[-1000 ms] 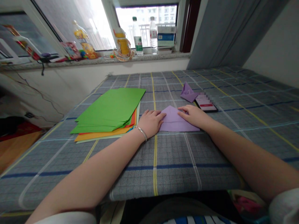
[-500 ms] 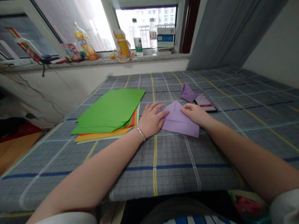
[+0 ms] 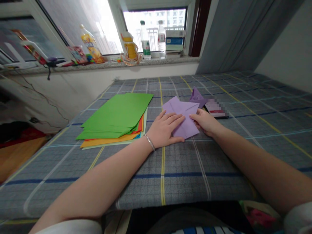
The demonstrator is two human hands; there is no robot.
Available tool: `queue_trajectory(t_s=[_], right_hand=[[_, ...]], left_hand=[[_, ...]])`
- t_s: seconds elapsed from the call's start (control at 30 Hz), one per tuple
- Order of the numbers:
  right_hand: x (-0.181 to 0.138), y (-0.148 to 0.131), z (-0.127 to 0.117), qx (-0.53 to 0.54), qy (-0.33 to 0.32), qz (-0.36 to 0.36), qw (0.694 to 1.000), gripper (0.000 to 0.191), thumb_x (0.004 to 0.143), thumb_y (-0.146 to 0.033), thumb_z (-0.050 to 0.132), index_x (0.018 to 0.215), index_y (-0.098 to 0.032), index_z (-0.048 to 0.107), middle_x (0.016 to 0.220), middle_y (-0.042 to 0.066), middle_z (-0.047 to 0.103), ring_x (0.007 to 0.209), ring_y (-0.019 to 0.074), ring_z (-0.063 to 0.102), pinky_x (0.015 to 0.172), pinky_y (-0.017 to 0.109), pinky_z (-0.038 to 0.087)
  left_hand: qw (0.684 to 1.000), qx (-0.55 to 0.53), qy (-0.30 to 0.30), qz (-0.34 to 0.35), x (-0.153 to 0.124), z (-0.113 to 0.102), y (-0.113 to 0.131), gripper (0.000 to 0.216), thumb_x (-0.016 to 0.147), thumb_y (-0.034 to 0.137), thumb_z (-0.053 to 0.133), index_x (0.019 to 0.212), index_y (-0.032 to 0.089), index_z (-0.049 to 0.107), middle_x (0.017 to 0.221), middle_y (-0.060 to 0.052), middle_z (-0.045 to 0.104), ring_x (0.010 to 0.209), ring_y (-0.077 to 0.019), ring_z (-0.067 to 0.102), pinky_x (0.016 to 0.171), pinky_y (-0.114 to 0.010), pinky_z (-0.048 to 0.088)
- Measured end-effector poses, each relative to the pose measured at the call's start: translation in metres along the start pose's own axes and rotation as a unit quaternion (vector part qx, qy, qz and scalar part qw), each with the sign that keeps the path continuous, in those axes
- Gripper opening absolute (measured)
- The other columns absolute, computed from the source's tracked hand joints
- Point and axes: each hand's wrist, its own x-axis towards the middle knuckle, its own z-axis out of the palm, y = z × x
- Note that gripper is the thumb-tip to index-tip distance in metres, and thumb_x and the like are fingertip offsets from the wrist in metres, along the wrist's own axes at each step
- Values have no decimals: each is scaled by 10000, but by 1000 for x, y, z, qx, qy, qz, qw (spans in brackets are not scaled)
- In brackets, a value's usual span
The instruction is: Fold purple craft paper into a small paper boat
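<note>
A sheet of purple paper (image 3: 186,125) with folds and creases lies on the checked cloth between my hands. My left hand (image 3: 167,127) rests flat across its left part, fingers spread. At its right edge, my right hand (image 3: 204,122) pinches the paper between thumb and fingers. Just behind the sheet stands a folded purple paper piece (image 3: 196,97) with a raised point. It sits beside a phone (image 3: 216,112) whose screen is partly blurred out.
A stack of coloured paper, green on top (image 3: 119,110), lies to the left. On the windowsill (image 3: 104,66) at the back are bottles, a yellow cup (image 3: 130,47) and boxes (image 3: 174,42). A grey curtain (image 3: 234,35) hangs at the right.
The purple sheet has been turned, so its point and straight lower band no longer face as before. My left hand has slid further over it and flattened; the right still pinches its edge.
</note>
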Motion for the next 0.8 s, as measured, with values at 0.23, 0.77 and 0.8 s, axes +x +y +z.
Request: queue_trajectory(t_s=[0.23, 0.77, 0.8], right_hand=[[-8, -5, 5, 98, -67, 63, 991, 135, 815, -68, 538, 896, -128, 628, 661, 52, 683, 546, 122, 644, 570, 227, 573], [-8, 7, 2, 33, -161, 76, 984, 111, 851, -202, 585, 845, -150, 684, 843, 74, 721, 793, 150, 684, 820, 316, 575], [-8, 7, 2, 32, -163, 73, 983, 116, 854, -207, 585, 840, -147, 684, 847, 78, 720, 790, 149, 682, 807, 313, 579]], left_hand=[[1000, 9, -9, 6, 1, 2, 4, 742, 837, 481, 607, 1461, 188, 332, 1491, -108, 408, 1339, -265, 407, 1155, -484, 213], [999, -15, 43, -28, 2, 3, 7, 664, 814, 167, 525, 1452, 165, 340, 1451, -95, 468, 1269, -234, 494, 1057, -403, 404], [999, -9, 44, -30, 2, 4, 6, 636, 830, 179, 526, 1443, 157, 358, 1445, -97, 475, 1265, -236, 499, 1052, -399, 410]])
